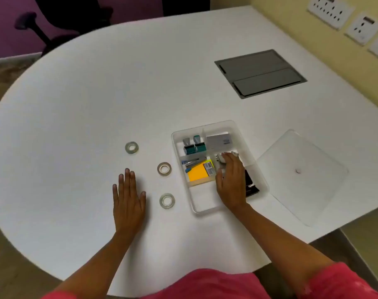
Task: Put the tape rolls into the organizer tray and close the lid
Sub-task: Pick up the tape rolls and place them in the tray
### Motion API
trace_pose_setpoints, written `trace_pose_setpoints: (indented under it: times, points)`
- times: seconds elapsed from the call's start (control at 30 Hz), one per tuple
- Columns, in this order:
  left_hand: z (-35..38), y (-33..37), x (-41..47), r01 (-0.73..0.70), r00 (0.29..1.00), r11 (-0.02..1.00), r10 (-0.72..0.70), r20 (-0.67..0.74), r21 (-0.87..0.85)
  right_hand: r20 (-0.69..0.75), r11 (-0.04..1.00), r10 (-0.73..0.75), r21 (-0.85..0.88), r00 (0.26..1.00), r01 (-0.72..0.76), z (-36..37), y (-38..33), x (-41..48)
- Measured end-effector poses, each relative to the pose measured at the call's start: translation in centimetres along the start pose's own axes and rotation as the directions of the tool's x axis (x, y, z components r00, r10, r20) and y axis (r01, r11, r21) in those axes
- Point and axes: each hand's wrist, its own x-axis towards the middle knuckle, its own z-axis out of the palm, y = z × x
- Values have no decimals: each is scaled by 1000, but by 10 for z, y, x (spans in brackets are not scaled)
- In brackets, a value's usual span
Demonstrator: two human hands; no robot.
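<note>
Three tape rolls lie on the white oval tabletop [76, 104] left of the clear organizer tray [262, 180]: far roll [131, 147], middle roll [164, 168], near roll [167, 200]. We see the lid [302, 175] flat just right of the tray, a grey hatch [260, 73] beyond, and wall sockets [364, 29]. Left hand [128, 199] rests flat, fingers spread, empty. Right hand [232, 182] reaches into the tray; fingers [227, 157] touch a pale round object, grip uncertain.
</note>
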Motion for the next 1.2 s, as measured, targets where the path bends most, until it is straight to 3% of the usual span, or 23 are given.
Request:
trace_pose_setpoints:
  times: [0.17,0.37,0.53,0.63,0.73,0.93,1.1,1.2]
  points:
    - [5,-11,-3,151,988,989,-151,21,-1,135,982,-31,189,990,5,23,-26,4]
    - [13,-34,5,312,949,945,-306,74,-94,287,972,-218,149,933,181,57,-60,14]
    - [22,-60,-2,414,910,888,-403,96,-198,552,974,-212,51,806,221,92,-86,29]
    - [27,-68,-9,392,918,914,-380,112,-109,702,950,-183,-53,688,306,112,-89,35]
    - [31,-70,-10,388,918,921,-382,110,-43,757,913,-133,-156,639,376,127,-90,38]
    - [35,-71,-10,394,916,919,-389,97,-37,741,889,-105,-230,664,397,140,-96,35]
    - [36,-71,-12,393,918,918,-388,86,-56,722,906,-147,-177,676,385,125,-104,41]
    - [37,-72,-12,393,919,917,-387,80,-70,669,920,-179,-146,722,363,91,-108,44]
